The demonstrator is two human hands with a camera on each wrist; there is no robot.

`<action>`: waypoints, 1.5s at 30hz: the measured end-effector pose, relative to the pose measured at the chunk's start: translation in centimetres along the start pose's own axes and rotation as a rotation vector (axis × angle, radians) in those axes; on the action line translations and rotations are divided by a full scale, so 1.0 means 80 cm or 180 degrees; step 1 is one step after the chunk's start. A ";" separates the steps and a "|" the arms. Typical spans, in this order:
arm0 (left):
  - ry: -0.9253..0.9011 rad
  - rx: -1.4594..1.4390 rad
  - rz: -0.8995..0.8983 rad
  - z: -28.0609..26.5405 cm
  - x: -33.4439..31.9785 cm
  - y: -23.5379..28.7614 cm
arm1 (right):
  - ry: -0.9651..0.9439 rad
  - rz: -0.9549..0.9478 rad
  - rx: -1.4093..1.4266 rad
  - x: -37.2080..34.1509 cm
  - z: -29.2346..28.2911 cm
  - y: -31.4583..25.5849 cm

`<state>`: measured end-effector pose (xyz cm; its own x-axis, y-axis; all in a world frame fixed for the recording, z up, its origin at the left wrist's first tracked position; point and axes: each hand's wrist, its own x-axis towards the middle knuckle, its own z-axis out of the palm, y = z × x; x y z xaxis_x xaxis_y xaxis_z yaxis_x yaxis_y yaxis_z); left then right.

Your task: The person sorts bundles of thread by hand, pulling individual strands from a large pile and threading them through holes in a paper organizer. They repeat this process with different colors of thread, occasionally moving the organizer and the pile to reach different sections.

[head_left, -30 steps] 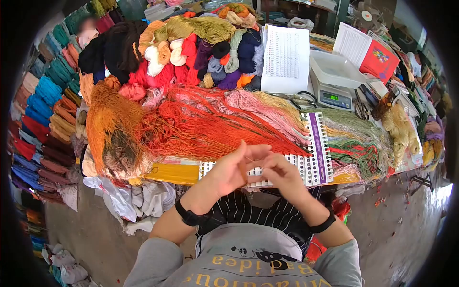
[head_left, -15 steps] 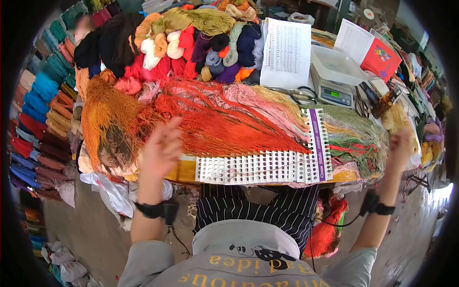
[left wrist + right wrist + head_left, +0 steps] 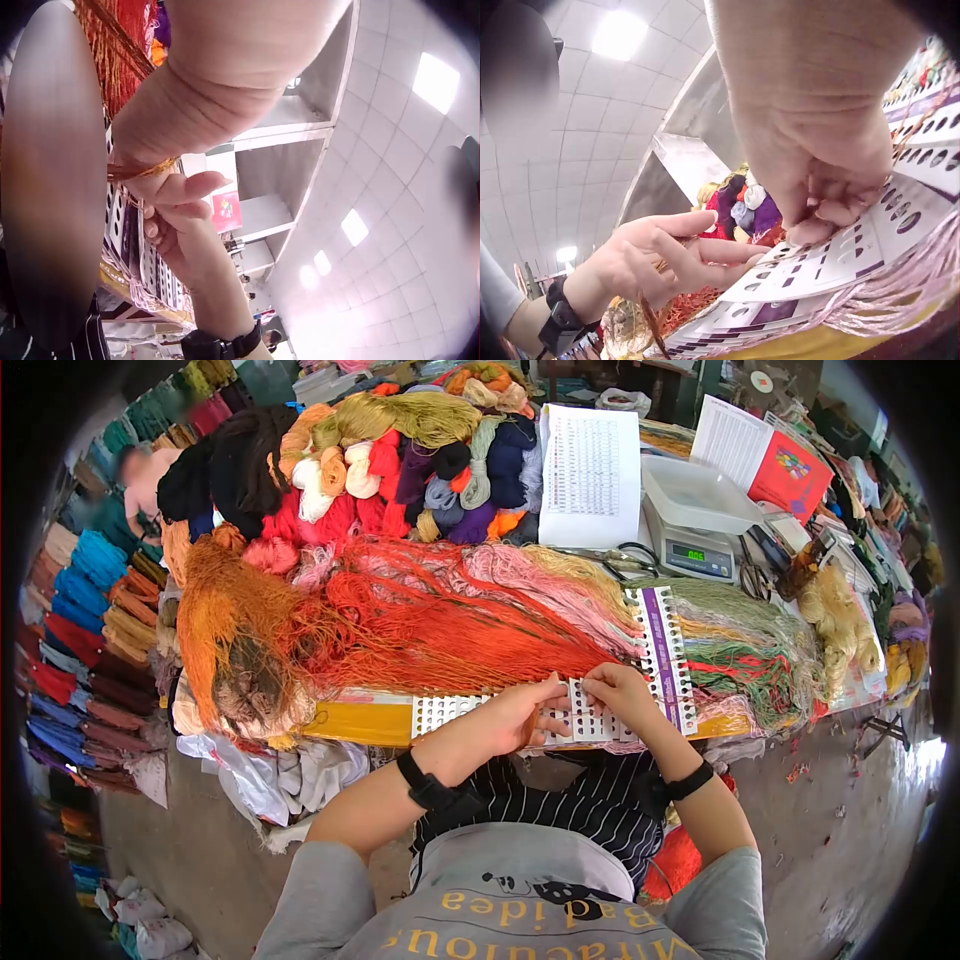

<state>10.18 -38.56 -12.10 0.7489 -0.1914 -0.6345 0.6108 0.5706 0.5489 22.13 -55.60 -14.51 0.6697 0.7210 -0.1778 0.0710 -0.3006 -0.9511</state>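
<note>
White punched cards (image 3: 455, 710) overlap along the table's front edge, with long red-orange threads (image 3: 450, 630) spread behind them. My left hand (image 3: 515, 715) is over the cards, thumb and index extended; an orange-brown strand (image 3: 159, 168) is held in it, and brown thread hangs from its fingers in the right wrist view. Just to its right, my right hand (image 3: 622, 695) has its fingertips curled at the holes of a card (image 3: 840, 255), pinching a thin strand there. The pinched end is hidden by the fingers. A purple-striped card (image 3: 662, 665) lies to the right.
Behind the threads are colored yarn skeins (image 3: 400, 470), a printed sheet (image 3: 590, 475), scissors (image 3: 635, 560) and a scale (image 3: 690, 550) with a clear tray. Green and pink threads (image 3: 745, 660) lie at the right. Plastic bags (image 3: 240, 770) hang at the front left.
Both hands moved apart to the sides, then came back together over the cards. The right hand is now down at the cards, its fingers curled at the holes.
</note>
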 end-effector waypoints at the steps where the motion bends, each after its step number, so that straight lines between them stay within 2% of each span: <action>1: -0.0074 -0.0013 0.0005 -0.001 0.006 0.000 | 0.0034 -0.0035 0.0044 0.002 0.000 0.005; 2: -0.0089 -0.0001 0.0000 0.003 0.010 0.002 | 0.0072 -0.0075 0.0085 0.004 0.000 0.010; 4: 0.0305 0.0961 0.0327 0.009 0.014 0.005 | 0.0175 -0.0100 0.0050 0.007 0.001 0.015; 5: 0.0301 0.0963 0.0321 0.010 0.019 0.004 | 0.0258 -0.0132 0.0020 0.008 0.002 0.018; 7: 0.0526 0.1294 0.0813 0.008 0.031 0.001 | 0.0260 -0.0174 -0.0035 0.009 0.003 0.021; 10: 0.0565 0.1047 0.0950 0.011 0.044 0.001 | 0.0340 -0.0158 -0.0309 0.010 0.003 0.018; 14: 0.0412 0.1270 0.0954 0.006 0.060 0.000 | 0.0281 -0.0129 -0.0174 0.008 0.001 0.017; 16: 0.0577 0.1833 0.1016 0.009 0.054 0.004 | 0.0288 -0.0159 -0.0244 0.007 0.002 0.019; 18: 0.1051 0.2230 0.1194 0.006 0.039 0.009 | 0.0429 -0.0230 -0.0577 0.001 0.007 0.018; 20: 0.0963 0.1878 0.1494 -0.002 0.007 0.027 | 0.0554 -0.0259 -0.0760 -0.002 0.008 0.022; 21: 0.0746 0.1188 0.1184 -0.020 -0.002 0.038 | 0.0491 -0.0278 -0.0728 -0.003 0.008 0.018; 22: 0.0259 0.0383 0.1120 -0.037 -0.013 0.047 | 0.0406 -0.0307 -0.0700 -0.004 0.006 0.014; 23: 0.0085 0.0006 0.1205 -0.036 -0.037 0.058 | 0.0412 -0.0291 -0.0680 -0.005 0.004 0.012; 24: 0.0256 -0.0226 0.1320 -0.025 -0.060 0.067 | 0.0307 -0.0234 -0.0608 -0.004 0.002 0.009; 25: 0.0274 -0.0223 0.1314 -0.031 -0.068 0.071 | 0.0196 -0.0184 -0.0538 -0.003 0.002 0.008; 27: -0.0117 -0.0161 0.1759 -0.046 -0.082 0.076 | 0.0174 -0.0189 -0.0524 -0.001 0.002 0.008; 28: -0.0113 -0.0129 0.1786 -0.051 -0.085 0.078 | 0.0159 -0.0203 -0.0493 -0.001 0.002 0.008; 32: -0.0080 0.0154 0.1471 -0.063 -0.104 0.085 | 0.0155 -0.0154 -0.0410 0.000 0.004 0.011; 38: -0.0232 -0.0410 0.1503 -0.057 -0.100 0.082 | 0.0205 -0.0264 -0.0569 -0.002 0.004 0.010; 40: -0.0009 -0.0366 0.2276 -0.039 -0.101 0.082 | 0.0210 -0.0259 -0.0554 -0.003 0.003 0.008; 41: -0.0001 -0.0374 0.2283 -0.042 -0.100 0.082 | 0.0209 -0.0251 -0.0538 -0.004 0.004 0.007; 43: 0.0217 0.0030 0.3230 -0.052 -0.098 0.085 | 0.0191 -0.0236 -0.0517 -0.004 0.004 0.006; 44: 0.0282 0.0503 0.3448 -0.054 -0.105 0.089 | 0.0185 -0.0220 -0.0496 -0.003 0.004 0.006; 45: 0.0322 0.0491 0.3463 -0.061 -0.109 0.093 | 0.0144 -0.0231 -0.0497 -0.002 0.004 0.007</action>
<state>6.92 -28.79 -5.12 0.8859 0.4228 0.1909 -0.3309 0.2875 0.8988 21.78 -55.69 -15.10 0.6911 0.7165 -0.0953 0.2320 -0.3448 -0.9096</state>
